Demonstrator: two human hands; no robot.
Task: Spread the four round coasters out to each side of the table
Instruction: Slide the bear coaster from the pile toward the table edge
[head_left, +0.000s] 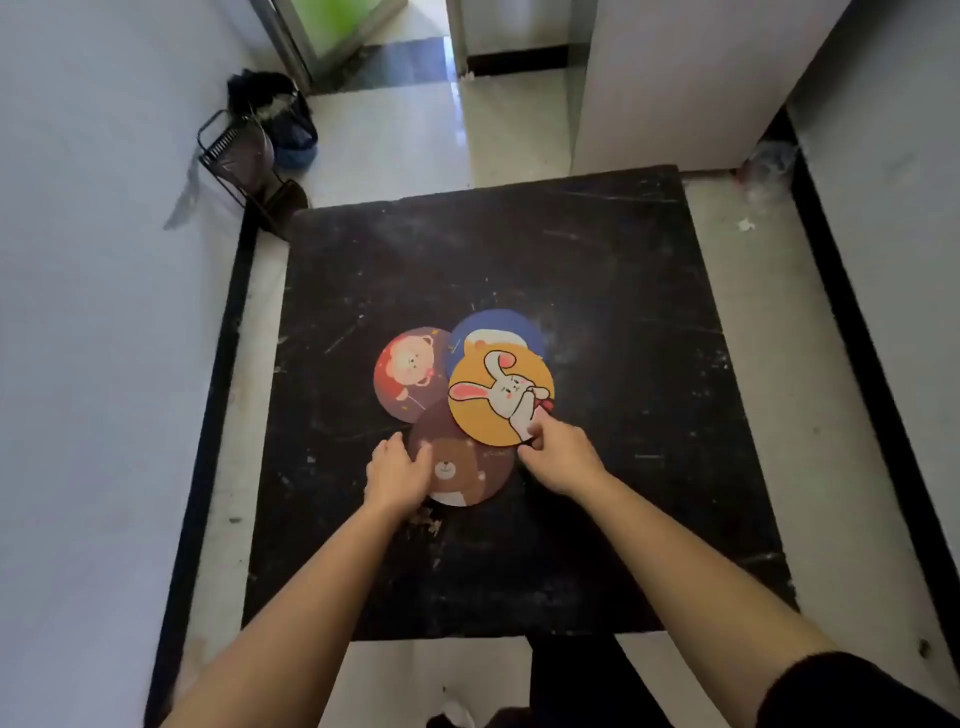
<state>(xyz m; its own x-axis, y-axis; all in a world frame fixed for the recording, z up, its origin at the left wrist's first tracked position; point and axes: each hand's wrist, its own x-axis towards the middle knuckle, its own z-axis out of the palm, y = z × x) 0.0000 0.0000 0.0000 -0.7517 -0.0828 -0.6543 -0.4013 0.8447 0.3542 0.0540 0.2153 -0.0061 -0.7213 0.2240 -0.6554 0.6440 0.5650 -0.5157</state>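
Yellow rabbit coaster (501, 397) lies topmost in an overlapping cluster near the centre of the black worktop (623, 312); none of the four is at a side yet. Right hand (558, 457) is at its near-right rim, fingers (535, 431) closed together on that edge, apparently pinching it. Coaster lies ahead and left of those fingers, so a draw to the right looks like the natural move. Left hand (395, 475) rests on the left edge of the brown bear coaster (462, 467), fingers loosely apart, palm down. Red coaster (410, 371) sits left, blue coaster (493, 330) at the far side, both partly overlapped.
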